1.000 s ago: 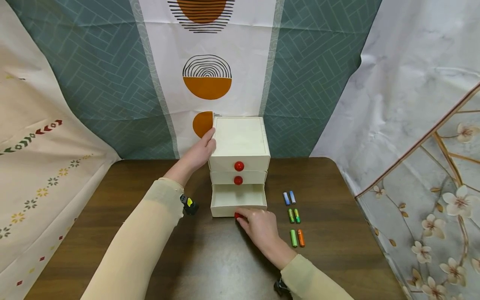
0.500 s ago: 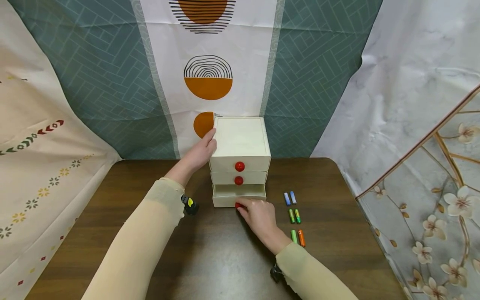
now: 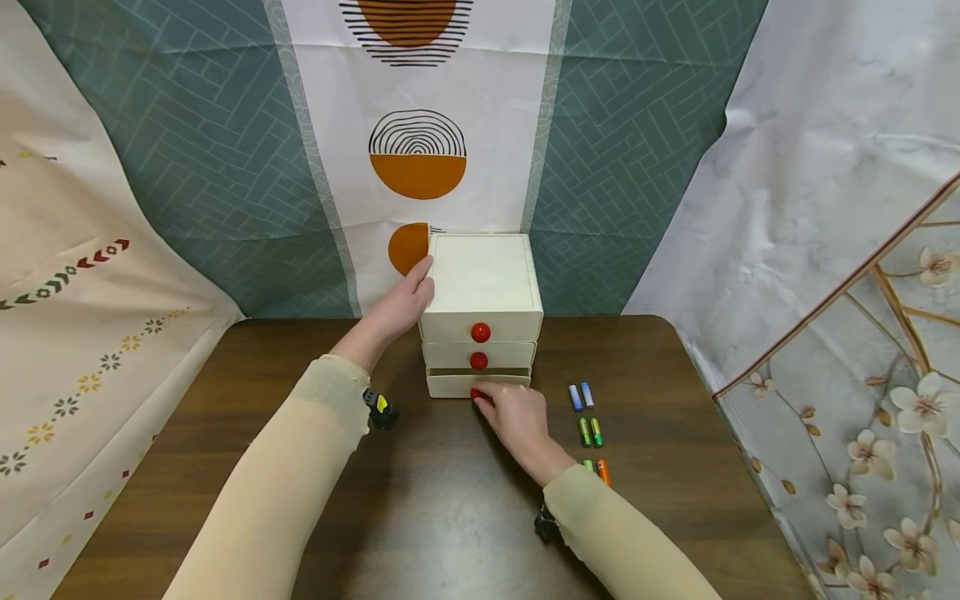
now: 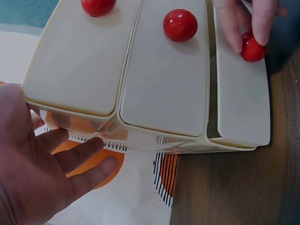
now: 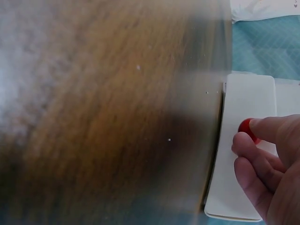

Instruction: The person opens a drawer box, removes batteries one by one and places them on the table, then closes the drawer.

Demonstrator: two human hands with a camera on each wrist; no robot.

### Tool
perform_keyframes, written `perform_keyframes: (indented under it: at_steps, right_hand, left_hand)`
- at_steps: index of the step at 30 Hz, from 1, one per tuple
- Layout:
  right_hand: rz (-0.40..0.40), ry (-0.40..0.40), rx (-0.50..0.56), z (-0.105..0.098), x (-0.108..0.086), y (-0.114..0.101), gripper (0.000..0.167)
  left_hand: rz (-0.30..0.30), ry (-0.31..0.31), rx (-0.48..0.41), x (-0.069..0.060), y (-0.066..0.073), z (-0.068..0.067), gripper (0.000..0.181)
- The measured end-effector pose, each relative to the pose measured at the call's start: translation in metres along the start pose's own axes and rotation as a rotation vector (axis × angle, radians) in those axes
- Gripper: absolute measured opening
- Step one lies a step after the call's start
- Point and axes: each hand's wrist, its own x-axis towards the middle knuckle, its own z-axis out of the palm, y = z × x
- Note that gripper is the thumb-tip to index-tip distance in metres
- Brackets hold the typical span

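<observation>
A small white chest of three drawers (image 3: 483,271) with red knobs stands at the back of the table. Its bottom drawer (image 3: 450,387) sticks out a little, leaving a narrow gap above its front. My right hand (image 3: 517,417) pinches the red knob (image 4: 253,48) of that drawer between thumb and fingers. Against the chest's left side rests my left hand (image 3: 397,308), near the top edge. Its fingers (image 4: 86,152) look loosely extended along the side in the left wrist view. The top and middle drawers are pushed in.
Right of the chest, several batteries lie in pairs on the brown table (image 3: 300,467): blue-and-white ones (image 3: 581,396), green ones (image 3: 590,432), and a light green one beside an orange one (image 3: 603,472), partly behind the right sleeve. Patterned cloths hang around the table.
The bottom drawer has slid inward, away from me, with my right hand on its knob. Its interior, visible before, is now almost covered. My left hand has stayed at the chest's side.
</observation>
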Motion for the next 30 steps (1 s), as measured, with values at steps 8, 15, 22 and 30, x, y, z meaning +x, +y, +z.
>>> perform_keyframes:
  at_steps: [8, 15, 22, 30]
  right_hand:
    - [0.021, -0.017, -0.018, 0.005, 0.008, 0.0055, 0.018]
    - [0.037, -0.026, -0.031, 0.007, 0.01, 0.0048, 0.018]
    - [0.062, -0.03, -0.056, 0.0069, 0.0105, 0.0009, 0.019]
    - [0.061, 0.0, -0.089, 0.006, 0.0098, -0.0041, 0.016]
  left_hand:
    - [-0.002, -0.011, -0.001, 0.0005, -0.0006, 0.0003, 0.069]
    - [0.004, -0.007, -0.022, 0.0005, 0.0003, -0.0002, 0.068]
    - [-0.011, -0.004, -0.012, 0.0002, 0.0, -0.0002, 0.069]
    - [-0.012, -0.001, 0.01, 0.0002, 0.0019, 0.0003, 0.069]
